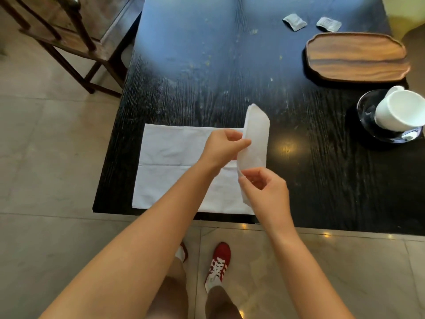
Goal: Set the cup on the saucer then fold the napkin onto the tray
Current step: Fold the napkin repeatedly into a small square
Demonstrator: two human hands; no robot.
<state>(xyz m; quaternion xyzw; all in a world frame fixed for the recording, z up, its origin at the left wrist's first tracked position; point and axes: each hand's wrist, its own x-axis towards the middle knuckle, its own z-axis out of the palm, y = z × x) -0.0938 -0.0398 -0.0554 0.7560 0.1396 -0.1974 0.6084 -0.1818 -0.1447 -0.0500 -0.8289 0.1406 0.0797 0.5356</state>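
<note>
White napkin point(179, 162) lies flat at counter point(207, 65) near edge. Left hand point(222, 147) and right hand point(268, 194) fingers pinch its raised right end. Wooden tray point(356, 56) bare, far right. Cup point(400, 111) seated on saucer point(368, 111).

A black wood-grain table point(207, 65) carries scattered pale specks and a glare spot. Two small grey packets point(294, 23) point(328, 24) lie side by side near its far edge. A dark wooden chair point(69, 42) stands at the table's left corner on a tiled floor point(46, 157). Red-and-white shoes point(217, 265) show below.
</note>
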